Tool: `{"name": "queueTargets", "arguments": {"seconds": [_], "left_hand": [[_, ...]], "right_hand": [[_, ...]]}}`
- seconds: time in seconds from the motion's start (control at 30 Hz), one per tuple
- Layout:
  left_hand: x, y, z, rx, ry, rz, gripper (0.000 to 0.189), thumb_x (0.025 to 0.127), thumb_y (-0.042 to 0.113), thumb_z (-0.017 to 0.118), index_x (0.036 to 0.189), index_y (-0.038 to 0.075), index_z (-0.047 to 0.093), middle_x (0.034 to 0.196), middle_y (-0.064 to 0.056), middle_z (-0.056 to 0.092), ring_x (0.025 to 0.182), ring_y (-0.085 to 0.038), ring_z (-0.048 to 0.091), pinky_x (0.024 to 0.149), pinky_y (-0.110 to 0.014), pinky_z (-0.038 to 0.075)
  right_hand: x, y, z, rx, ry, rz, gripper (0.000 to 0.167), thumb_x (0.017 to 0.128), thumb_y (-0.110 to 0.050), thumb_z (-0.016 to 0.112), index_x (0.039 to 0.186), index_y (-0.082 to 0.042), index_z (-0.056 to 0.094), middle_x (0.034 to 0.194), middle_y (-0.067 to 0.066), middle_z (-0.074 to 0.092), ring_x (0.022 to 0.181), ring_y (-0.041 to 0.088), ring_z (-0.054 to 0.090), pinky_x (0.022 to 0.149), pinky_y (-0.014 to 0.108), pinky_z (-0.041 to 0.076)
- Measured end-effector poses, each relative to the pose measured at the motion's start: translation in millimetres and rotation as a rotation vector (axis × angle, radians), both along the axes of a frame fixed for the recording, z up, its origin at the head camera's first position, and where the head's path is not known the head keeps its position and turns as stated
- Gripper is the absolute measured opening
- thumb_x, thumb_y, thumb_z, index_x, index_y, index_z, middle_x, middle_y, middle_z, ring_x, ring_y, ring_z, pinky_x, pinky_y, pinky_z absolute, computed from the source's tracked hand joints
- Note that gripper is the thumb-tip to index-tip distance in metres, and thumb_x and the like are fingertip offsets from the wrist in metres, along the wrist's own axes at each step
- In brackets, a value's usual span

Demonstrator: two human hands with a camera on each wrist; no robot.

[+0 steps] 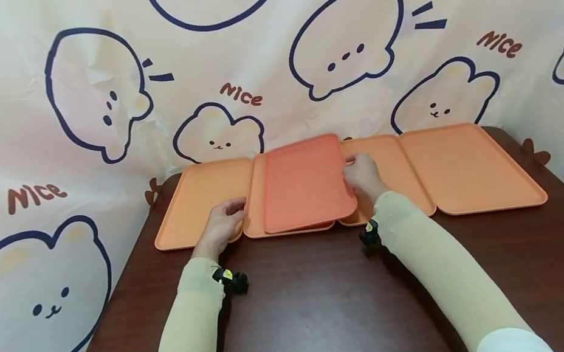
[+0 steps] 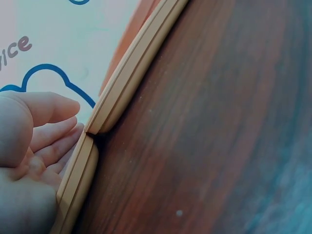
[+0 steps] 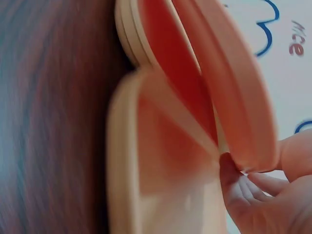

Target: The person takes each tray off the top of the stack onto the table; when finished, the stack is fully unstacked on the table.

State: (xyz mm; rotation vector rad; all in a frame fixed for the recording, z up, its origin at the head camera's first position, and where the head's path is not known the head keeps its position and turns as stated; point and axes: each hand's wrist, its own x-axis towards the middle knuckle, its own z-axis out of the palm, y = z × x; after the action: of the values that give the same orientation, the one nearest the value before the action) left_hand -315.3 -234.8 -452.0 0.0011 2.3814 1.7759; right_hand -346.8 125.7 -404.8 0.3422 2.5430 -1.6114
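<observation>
My right hand (image 1: 364, 176) pinches the right edge of a coral-pink tray (image 1: 305, 184). That tray lies over the second light-orange tray from the left (image 1: 255, 217), its right side raised and its left side low. In the right wrist view, thumb and fingers (image 3: 234, 187) grip the lifted rim, with a gap beneath it. My left hand (image 1: 220, 226) hovers over the right side of the leftmost light-orange tray (image 1: 197, 198). Its fingers are loosely bent and hold nothing, close to where the two tray edges (image 2: 88, 141) meet in the left wrist view.
Two more light-orange trays, one partly behind my right hand (image 1: 384, 153) and one at the far right (image 1: 475, 170), continue the row along the back of the dark brown table (image 1: 304, 314). A cream curtain (image 1: 262, 50) with bear drawings hangs behind.
</observation>
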Motion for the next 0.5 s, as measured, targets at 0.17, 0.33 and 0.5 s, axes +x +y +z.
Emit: {"name": "queueTargets", "arguments": {"seconds": [0.17, 0.33, 0.5], "left_hand": [[-0.6, 0.5, 0.6, 0.002, -0.013, -0.004, 0.052, 0.111, 0.007, 0.055, 0.162, 0.001, 0.046, 0.169, -0.02, 0.043, 0.16, -0.033, 0.037, 0.131, -0.049, 0.033], [-0.6, 1.2, 0.5, 0.0, -0.013, 0.003, 0.052, 0.11, 0.006, 0.055, 0.161, 0.001, 0.047, 0.169, -0.02, 0.044, 0.159, -0.032, 0.038, 0.131, -0.048, 0.033], [-0.3, 1.7, -0.3, 0.002, -0.009, 0.002, 0.052, 0.11, 0.006, 0.055, 0.161, 0.0, 0.046, 0.169, -0.021, 0.044, 0.159, -0.033, 0.038, 0.131, -0.048, 0.033]], "right_hand": [[-1.0, 27.5, 4.2, 0.01, -0.065, -0.016, 0.05, 0.106, -0.006, 0.049, 0.156, -0.002, 0.049, 0.156, 0.02, 0.053, 0.125, 0.033, 0.056, 0.101, 0.045, 0.057], [-2.1, 49.4, 6.1, 0.039, -0.101, -0.076, 0.054, 0.106, -0.006, 0.047, 0.159, -0.002, 0.046, 0.163, 0.021, 0.047, 0.144, 0.039, 0.047, 0.12, 0.055, 0.047], [-4.8, 60.3, 4.3, 0.095, -0.045, -0.191, 0.048, 0.104, -0.007, 0.051, 0.152, 0.0, 0.057, 0.157, 0.022, 0.055, 0.14, 0.039, 0.053, 0.115, 0.053, 0.052]]}}
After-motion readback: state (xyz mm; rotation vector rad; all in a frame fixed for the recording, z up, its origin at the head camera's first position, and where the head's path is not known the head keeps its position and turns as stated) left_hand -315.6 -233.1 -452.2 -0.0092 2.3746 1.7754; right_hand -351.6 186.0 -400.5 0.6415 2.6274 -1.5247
